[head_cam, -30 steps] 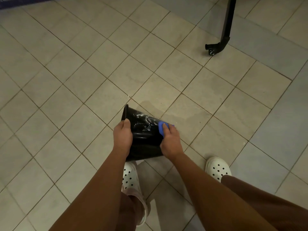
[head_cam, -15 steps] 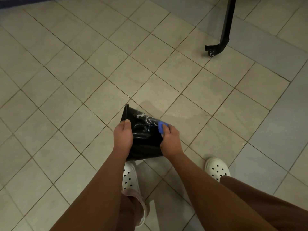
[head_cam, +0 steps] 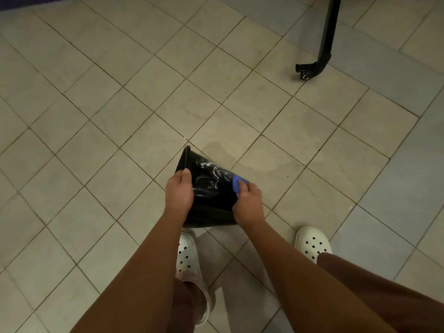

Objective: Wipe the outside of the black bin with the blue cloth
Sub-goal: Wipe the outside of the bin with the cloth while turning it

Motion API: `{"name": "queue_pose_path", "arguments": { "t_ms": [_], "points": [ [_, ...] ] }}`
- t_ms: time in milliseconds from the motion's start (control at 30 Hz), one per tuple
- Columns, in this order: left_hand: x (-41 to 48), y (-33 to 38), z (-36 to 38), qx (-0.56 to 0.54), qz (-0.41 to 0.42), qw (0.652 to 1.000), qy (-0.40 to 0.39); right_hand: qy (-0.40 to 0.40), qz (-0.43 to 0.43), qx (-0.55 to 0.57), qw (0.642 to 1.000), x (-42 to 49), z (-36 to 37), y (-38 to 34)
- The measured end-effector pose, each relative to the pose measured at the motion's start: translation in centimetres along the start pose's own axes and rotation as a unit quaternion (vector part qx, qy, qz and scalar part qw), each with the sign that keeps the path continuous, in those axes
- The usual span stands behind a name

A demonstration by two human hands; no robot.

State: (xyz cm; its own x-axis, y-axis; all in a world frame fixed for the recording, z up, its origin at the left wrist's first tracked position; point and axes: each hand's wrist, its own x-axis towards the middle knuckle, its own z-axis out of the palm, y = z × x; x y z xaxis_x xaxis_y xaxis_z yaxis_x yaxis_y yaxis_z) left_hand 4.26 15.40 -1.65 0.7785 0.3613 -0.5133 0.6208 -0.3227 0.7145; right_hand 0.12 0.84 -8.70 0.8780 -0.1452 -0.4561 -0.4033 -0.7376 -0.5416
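The black bin (head_cam: 211, 195) is held tilted above the tiled floor, its rim pointing up and to the left. White soapy streaks cross its upper side. My left hand (head_cam: 179, 193) grips the bin's left side near the rim. My right hand (head_cam: 247, 203) holds the blue cloth (head_cam: 236, 183) and presses it against the bin's right side. Most of the cloth is hidden under my fingers.
A black metal leg with a caster (head_cam: 312, 68) stands on the floor at the upper right. My two white clogs, left (head_cam: 187, 258) and right (head_cam: 312, 243), are below the bin. A damp patch (head_cam: 262, 162) darkens the tiles just beyond it.
My right hand with the cloth has slid slightly down and back along the bin's right side. The left hand and bin have stayed almost still.
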Motion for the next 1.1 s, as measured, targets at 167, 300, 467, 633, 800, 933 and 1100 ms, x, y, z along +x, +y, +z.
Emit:
{"name": "queue_pose_path", "arguments": {
  "t_ms": [167,300,467,633,800,933,1100],
  "points": [
    [0.4,-0.5,-0.2,0.008,-0.014,1.000,-0.001,0.058,-0.004,-0.003,0.998,-2.9,1.1,-2.1],
    [0.1,-0.4,-0.3,0.004,-0.015,1.000,0.000,0.048,-0.105,0.022,0.993,-1.8,0.9,-3.1],
    [0.0,-0.4,-0.3,-0.004,-0.018,1.000,-0.008,0.013,-0.035,0.013,0.999,0.1,0.3,-0.3],
    [0.2,0.0,-0.4,-0.019,-0.034,0.999,-0.009,0.071,-0.043,0.053,0.995,-3.4,2.1,0.8],
    [0.3,0.3,-0.3,-0.013,-0.036,0.999,-0.020,0.096,-0.217,0.040,0.970,-4.5,3.3,-0.4],
    [0.2,0.2,-0.2,-0.028,-0.040,0.999,-0.012,0.077,-0.246,0.040,0.965,-1.9,2.1,-1.1],
    [-0.1,0.4,0.0,-0.027,-0.039,0.999,-0.012,0.062,-0.116,0.015,0.991,-1.8,1.4,-1.4]
  ]
}}
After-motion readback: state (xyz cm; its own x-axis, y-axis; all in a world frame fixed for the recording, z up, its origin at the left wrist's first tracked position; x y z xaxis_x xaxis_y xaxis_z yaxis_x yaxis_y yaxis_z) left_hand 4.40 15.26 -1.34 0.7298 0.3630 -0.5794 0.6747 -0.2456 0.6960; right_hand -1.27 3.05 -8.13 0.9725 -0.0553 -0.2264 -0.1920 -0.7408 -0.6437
